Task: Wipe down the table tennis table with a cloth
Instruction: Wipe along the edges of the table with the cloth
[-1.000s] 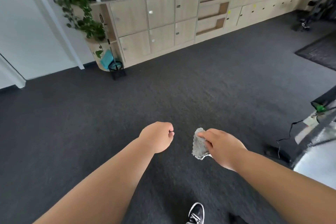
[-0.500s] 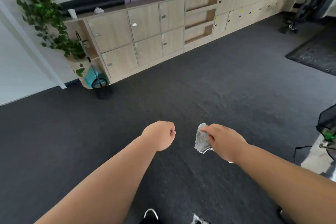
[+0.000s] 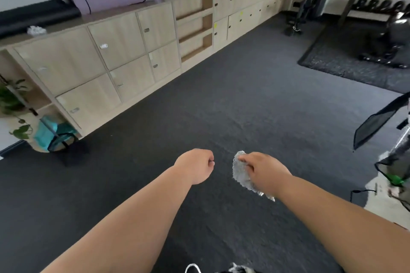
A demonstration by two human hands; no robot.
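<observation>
While both our bare forearms reach forward side by side above the dark grey carpeted floor (image 3: 221, 106), our left hand (image 3: 195, 165) is curled into a fist, knuckles up, holding nothing. Our right hand (image 3: 264, 169), just beside it, pinches the small crumpled grey cloth (image 3: 243, 176) between thumb and fingers. The cloth hangs from that grip, trailing back under the wrist. Ahead of us lies a broad stretch of open carpet, bounded on the left by a long row of pale wooden lockers (image 3: 124, 51) and at far right by a darker speckled mat (image 3: 346, 66). Black mesh gear (image 3: 375, 124) crowds the right edge.
</observation>
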